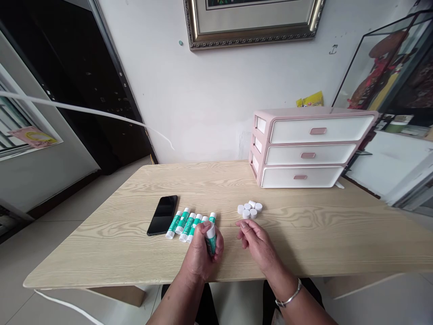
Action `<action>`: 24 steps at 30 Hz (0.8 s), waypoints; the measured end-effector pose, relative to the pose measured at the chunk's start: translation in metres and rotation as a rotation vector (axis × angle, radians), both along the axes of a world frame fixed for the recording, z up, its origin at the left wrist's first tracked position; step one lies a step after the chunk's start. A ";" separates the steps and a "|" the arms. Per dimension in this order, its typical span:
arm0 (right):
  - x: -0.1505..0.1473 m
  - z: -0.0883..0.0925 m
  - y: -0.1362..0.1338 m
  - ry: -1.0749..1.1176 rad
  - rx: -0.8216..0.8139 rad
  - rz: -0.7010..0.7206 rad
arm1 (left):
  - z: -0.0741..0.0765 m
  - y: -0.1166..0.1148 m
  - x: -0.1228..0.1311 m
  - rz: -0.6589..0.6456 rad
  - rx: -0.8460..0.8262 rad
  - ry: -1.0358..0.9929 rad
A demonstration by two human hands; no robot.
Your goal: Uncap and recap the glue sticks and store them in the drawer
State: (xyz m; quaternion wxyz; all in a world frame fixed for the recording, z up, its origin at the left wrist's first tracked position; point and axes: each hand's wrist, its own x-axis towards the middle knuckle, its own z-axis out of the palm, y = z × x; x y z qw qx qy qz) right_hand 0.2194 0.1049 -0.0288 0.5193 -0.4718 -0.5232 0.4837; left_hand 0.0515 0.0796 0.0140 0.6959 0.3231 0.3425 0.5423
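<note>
White and green, one glue stick (211, 244) is clasped in my left fingers (219, 243) over the worktop (311, 234); my right fingers (249, 231) curl near white caps (253, 213), grasping what, I cannot tell. Other glue sticks (188, 225) lie by a phone (162, 215), lettering unreadable. Pink drawer unit (307, 149): closed, contents hidden.

Left hand (200, 256) gripping a green-and-white tube (211, 243).
I see, remotely: right hand (260, 246) loosely curled near small white cylinders (253, 213); more tubes (187, 228) beside black phone (162, 215) (pink-framed drawers (308, 155) at the back).
</note>
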 end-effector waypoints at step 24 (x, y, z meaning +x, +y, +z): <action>0.001 -0.003 0.000 0.005 0.009 0.031 | -0.014 0.001 0.002 -0.004 -0.023 0.036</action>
